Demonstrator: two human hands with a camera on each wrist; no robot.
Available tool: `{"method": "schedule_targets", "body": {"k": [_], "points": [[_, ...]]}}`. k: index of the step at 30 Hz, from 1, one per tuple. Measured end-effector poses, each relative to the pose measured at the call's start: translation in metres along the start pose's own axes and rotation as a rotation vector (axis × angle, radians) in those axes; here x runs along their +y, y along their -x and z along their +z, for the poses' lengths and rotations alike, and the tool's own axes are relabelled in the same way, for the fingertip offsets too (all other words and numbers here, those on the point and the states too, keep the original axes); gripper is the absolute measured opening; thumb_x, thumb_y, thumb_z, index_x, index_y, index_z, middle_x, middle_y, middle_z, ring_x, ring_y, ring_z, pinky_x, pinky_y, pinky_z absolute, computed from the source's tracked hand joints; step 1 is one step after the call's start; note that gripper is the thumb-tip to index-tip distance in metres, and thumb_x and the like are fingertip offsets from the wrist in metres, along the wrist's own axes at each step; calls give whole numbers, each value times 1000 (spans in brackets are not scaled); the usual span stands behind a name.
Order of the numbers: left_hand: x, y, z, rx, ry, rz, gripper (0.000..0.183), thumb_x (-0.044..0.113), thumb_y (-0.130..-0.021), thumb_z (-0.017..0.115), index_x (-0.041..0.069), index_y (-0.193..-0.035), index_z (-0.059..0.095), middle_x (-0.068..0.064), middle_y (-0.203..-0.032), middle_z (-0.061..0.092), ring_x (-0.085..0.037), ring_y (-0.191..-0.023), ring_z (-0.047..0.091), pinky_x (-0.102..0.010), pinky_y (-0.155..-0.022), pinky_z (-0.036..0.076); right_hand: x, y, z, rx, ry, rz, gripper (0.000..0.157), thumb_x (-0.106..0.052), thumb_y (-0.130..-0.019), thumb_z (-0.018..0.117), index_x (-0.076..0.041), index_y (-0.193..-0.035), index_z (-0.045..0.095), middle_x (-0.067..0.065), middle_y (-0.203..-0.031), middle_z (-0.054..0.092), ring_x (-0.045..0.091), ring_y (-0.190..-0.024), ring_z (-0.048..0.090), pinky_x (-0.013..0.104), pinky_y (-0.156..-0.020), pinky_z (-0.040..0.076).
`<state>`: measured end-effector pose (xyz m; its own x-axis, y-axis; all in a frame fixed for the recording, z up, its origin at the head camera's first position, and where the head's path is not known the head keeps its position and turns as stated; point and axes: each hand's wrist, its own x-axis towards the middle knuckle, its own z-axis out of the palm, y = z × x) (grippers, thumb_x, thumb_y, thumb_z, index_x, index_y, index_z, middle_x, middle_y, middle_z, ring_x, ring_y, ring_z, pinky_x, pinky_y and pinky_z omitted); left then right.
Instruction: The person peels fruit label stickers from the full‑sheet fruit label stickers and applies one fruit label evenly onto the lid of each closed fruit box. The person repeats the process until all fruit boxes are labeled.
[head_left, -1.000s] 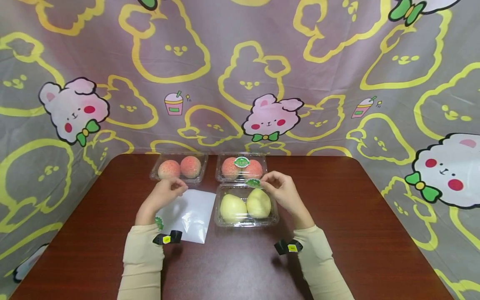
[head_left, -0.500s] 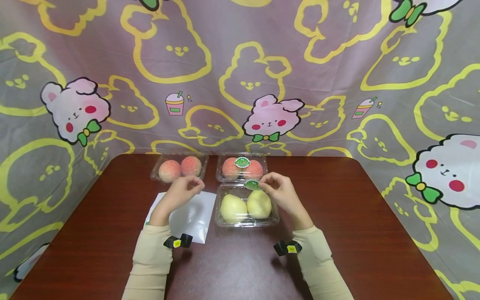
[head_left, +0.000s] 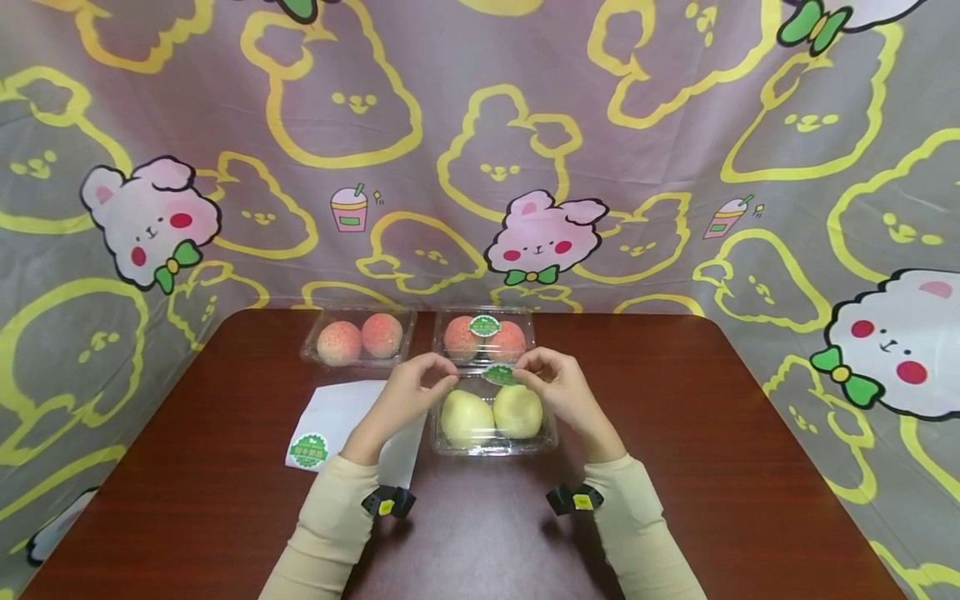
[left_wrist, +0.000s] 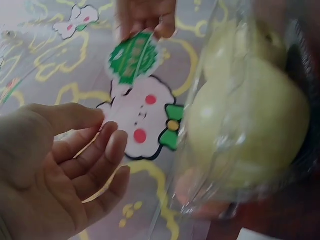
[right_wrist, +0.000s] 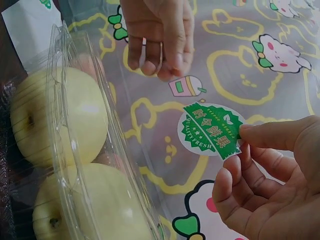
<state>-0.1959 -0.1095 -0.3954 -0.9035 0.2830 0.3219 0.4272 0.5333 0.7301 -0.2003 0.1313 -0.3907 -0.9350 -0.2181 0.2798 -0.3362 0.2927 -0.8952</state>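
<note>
Where right hand (head_left: pixel 564 385) pinches green sticker (right_wrist: pixel 211 129), thumb (right_wrist: pixel 280 134) hides some edge.

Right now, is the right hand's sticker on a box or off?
Off: the right hand pinches the sticker, apart from the yellow fruit box.

1. Your head camera looks forward and down from farthest away, over the table (head_left: pixel 750 467), your left hand (head_left: pixel 405 393), your right hand (head_left: pixel 564 387) and the cloth (head_left: pixel 645 108).
2. Your left wrist camera (head_left: pixel 386 502) is up close, looking past your left hand to your right hand.
3. Your right wrist camera (head_left: pixel 576 501) is close too, looking across at your left hand.
4. Both wrist views share the green sticker (right_wrist: pixel 207 129), the yellow fruits (right_wrist: pixel 87 117) and the cloth.
</note>
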Motion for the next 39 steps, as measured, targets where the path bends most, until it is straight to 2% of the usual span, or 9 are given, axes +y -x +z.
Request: {"method": "schedule_targets", "body": {"k": [3,7,14,24,39], "points": [[3,0,8,1,15,16,11,12,-89,66,4,-98,66,-11,-96,71,-20,-87,67,-29,-78,56,1,1,1,-6,14,3,7,0,-87,65,6,-89,65,7,-78,63,1,-65,53,19,-63,47],[5,1,14,3,41,36,15,10,-89,66,3,-101,66,-12,-97,71,-20,-85,67,-24,-76,54,-1,2,3,-14,17,1,7,-1,-87,65,6,-89,65,7,-78,64,1,-66,54,19,-63,47],[10,2,20,25,85,50,14,7,-88,66,2,-101,66,-13,-96,72,-23,-87,68,-25,-79,56,-2,3,5,-41,-9,-17,8,0,-86,65,8,-89,64,21,-84,64,0,-67,54,18,-63,46],[13,3,21,21,88,64,10,6,-87,68,2,-95,66,-13,-91,71,-22,-84,68,-24,-76,56,-5,3,5,-53,4,-16,8,0,-86,66,6,-90,65,23,-88,64,0,-65,53,18,-60,45],[14,1,20,45,68,67,4,6,-87,67,3,-89,64,-12,-87,69,-20,-83,67,-24,-74,56,-7,2,4,-16,0,-69,13,-2,-88,66,7,-97,70,27,-98,69,-6,-76,58,16,-71,51]]}}
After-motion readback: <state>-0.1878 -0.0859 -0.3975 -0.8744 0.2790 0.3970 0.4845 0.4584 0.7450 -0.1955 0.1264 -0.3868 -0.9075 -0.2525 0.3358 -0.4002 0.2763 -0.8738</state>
